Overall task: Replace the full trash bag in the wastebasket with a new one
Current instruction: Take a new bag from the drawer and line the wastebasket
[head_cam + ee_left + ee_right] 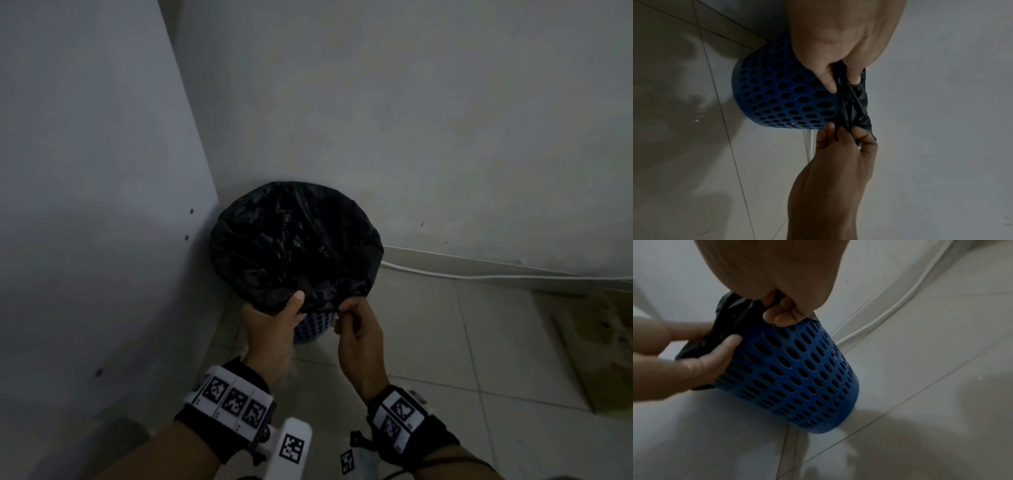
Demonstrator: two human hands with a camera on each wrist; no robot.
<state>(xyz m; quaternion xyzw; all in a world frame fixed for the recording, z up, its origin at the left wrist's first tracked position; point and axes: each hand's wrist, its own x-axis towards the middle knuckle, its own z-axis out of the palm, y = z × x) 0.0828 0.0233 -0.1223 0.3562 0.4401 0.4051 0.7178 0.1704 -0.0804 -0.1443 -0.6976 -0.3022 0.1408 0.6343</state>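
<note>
A black trash bag (294, 236) lines a blue perforated wastebasket (313, 325) that stands in a corner, its edge folded over the rim. My left hand (291, 305) grips the bag's folded edge at the near rim, thumb on top. Just to its right, my right hand (344, 308) pinches the same edge. In the left wrist view the left hand (838, 79) and the right hand (846, 133) both hold bunched bag film (855, 100) beside the basket wall (781, 97). The right wrist view shows the right hand (781, 313) curled on the film at the basket's (797, 369) rim.
A white panel (96, 171) stands close on the left and a wall (411, 120) behind the basket. A white cable (479, 274) runs along the baseboard. A piece of cardboard (599, 342) lies on the tiled floor (445, 342) at the right.
</note>
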